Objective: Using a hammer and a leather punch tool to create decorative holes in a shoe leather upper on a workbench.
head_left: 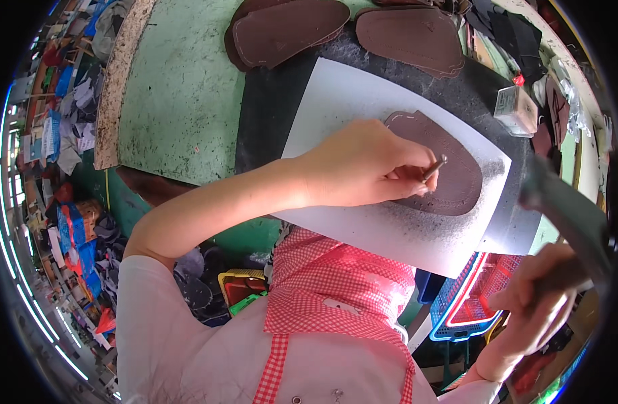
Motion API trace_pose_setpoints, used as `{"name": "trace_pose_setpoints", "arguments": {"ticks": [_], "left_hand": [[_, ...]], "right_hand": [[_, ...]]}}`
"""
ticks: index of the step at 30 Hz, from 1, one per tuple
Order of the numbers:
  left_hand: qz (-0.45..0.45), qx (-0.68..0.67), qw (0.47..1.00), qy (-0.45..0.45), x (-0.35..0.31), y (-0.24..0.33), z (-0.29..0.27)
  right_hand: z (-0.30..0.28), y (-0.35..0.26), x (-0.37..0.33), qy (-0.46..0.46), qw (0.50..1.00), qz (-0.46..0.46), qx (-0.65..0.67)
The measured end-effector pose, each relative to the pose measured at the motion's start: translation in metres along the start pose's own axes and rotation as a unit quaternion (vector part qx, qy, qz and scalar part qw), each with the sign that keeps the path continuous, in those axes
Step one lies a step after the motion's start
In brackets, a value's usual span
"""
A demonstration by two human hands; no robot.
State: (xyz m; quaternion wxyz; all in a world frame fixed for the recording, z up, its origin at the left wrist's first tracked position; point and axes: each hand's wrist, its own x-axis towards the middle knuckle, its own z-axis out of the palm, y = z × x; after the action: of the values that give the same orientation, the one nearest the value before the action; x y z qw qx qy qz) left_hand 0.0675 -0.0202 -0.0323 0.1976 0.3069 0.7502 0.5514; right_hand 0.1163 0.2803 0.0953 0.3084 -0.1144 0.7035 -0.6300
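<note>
My left hand (pixel 373 165) is closed around a thin metal punch (pixel 435 168), which it holds at a slant against a brown sole-shaped piece (pixel 460 172). Part of that piece is hidden beneath the fingers. It lies on a white board (pixel 329 128), which is strewn with dark specks near the piece's right and lower edges. At the right, my right hand (pixel 534 306) grips a hammer (pixel 574 215), raised off the board. Hammer and hand are somewhat blurred, and the handle is mostly hidden by the fingers.
Under the board lies a black mat (pixel 268 114) on a green worktop (pixel 177 101). More brown sole pieces (pixel 288 32) are stacked at the far edge, with another pile (pixel 410 37) beside them. A small clear box (pixel 516 111) stands far right. Below hang blue (pixel 450 323) and red baskets (pixel 480 296).
</note>
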Motion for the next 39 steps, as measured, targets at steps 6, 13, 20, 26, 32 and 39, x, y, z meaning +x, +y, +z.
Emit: {"name": "trace_pose_setpoints", "arguments": {"ticks": [6,13,20,26,32,39], "left_hand": [[0.071,0.227,0.971,-0.018,-0.012,0.011,0.001],[0.007,0.011,1.000,-0.016,-0.004,-0.001,-0.005],[0.002,0.017,1.000,0.024,-0.018,-0.011,-0.005],[0.099,0.124,0.987,-0.003,-0.006,0.000,-0.006],[0.037,0.028,0.999,0.020,-0.015,-0.014,-0.011],[0.105,0.200,0.974,0.010,-0.016,-0.002,-0.012]], "right_hand": [[0.082,0.030,0.016,0.258,0.925,0.013,-0.280],[0.062,0.012,-0.003,0.295,0.943,-0.151,-0.029],[0.076,0.017,0.015,0.247,0.961,0.026,-0.118],[0.042,0.031,-0.013,0.206,0.937,0.005,-0.281],[0.071,0.004,0.006,0.241,0.969,0.016,-0.060],[0.060,-0.005,0.033,-0.124,0.961,0.126,-0.212]]}}
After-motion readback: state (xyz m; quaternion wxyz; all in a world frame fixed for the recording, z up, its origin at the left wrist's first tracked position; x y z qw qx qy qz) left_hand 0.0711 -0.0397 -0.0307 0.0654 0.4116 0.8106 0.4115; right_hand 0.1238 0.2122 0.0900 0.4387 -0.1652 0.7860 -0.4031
